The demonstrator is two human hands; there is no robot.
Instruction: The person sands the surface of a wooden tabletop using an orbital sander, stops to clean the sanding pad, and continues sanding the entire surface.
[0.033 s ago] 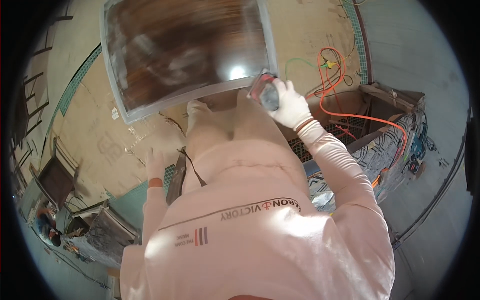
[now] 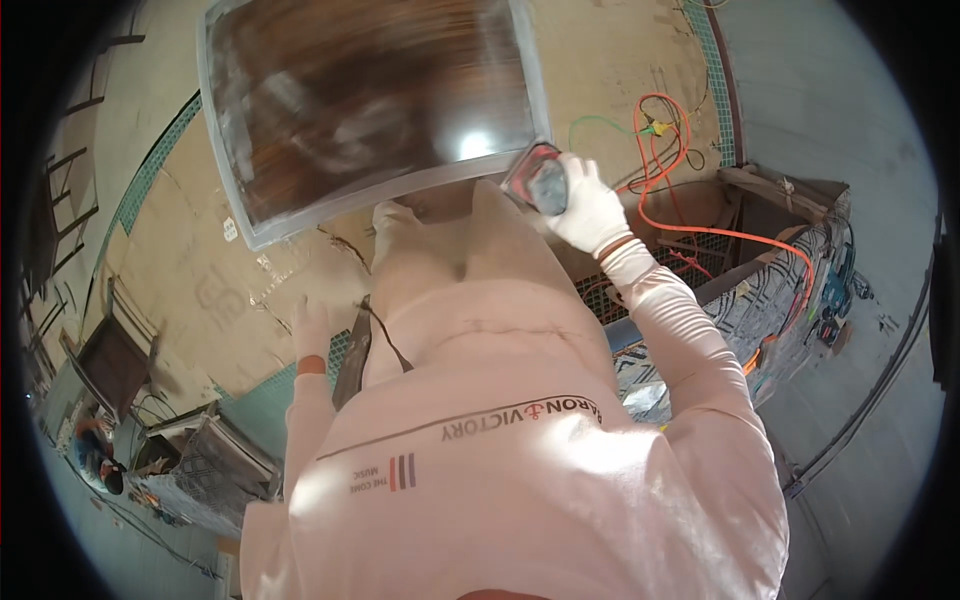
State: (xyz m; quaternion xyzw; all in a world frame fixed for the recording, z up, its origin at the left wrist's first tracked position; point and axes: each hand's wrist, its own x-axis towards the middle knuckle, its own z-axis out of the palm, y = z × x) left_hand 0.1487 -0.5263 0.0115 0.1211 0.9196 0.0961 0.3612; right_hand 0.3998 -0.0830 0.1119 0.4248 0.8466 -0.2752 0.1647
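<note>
My right hand point(image 2: 592, 208), in a white glove, is wrapped round what looks like a red and dark grey palm sander point(image 2: 535, 178). The sander is at the near right corner of a large brown wooden panel point(image 2: 350, 120) with a pale grey border. Streaks and whitish smears cover the panel, and a bright light reflects in it near that corner. Down at my left side hangs my left hand point(image 2: 312, 328), also gloved. Its fingers look stretched out, with nothing seen in them, though they are faint against the pale floor.
An orange hose point(image 2: 735, 233) loops from the floor at right over a patterned, cloth-covered bin point(image 2: 770, 285) holding wooden pieces. A thin green line point(image 2: 598, 122) lies beyond the sander. A dark chair-like frame point(image 2: 112, 355) and another person point(image 2: 95, 455) are at far left.
My right hand and the sander have shifted slightly to the right, away from the panel's corner. My left hand stays where it was.
</note>
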